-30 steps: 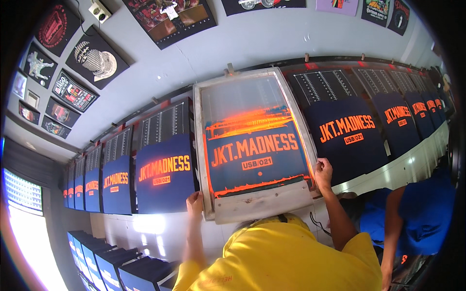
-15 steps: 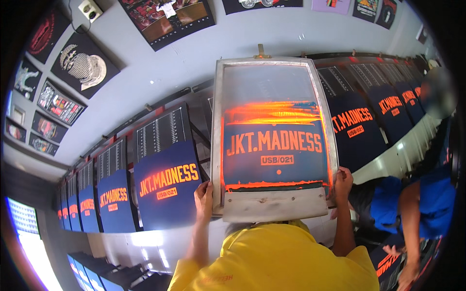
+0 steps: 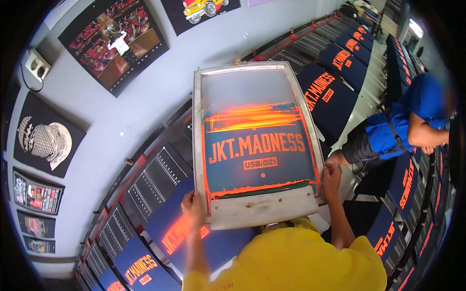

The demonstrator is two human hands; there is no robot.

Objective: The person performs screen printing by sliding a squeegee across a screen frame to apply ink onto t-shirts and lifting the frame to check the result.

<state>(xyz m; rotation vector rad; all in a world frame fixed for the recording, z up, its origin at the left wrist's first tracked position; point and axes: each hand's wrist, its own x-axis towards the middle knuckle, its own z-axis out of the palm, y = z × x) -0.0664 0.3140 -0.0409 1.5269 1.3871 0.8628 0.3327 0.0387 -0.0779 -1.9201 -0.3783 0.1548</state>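
Observation:
I hold a metal-rimmed printing screen [image 3: 198,121] in both hands, its mesh tilted toward me. My left hand [image 3: 191,204], somewhat blurred, is closed on the near left edge. My right hand [image 3: 332,175] grips the right edge, fingers bent around the rim. Bright orange ink [image 3: 255,119] is streaked across the middle of the mesh, with a ragged orange line near the bottom. Orange lettering shows within the dark blue area between them. A pale squeegee [image 3: 264,209] with small screws lies across the near end. Whatever is directly under the screen is hidden.
Dark blue printed fabric panels [image 3: 141,266] lie on sloping black boards [image 3: 158,179] in a long row on both sides. A co-worker in blue [image 3: 388,131] stands at the right beside another row. Posters [image 3: 116,46] and a socket [image 3: 38,67] are on the wall.
The view has swung round, so the wall and the row of boards now run diagonally. Both hands keep hold of the screen. The co-worker's lowered arm is now raised toward the right.

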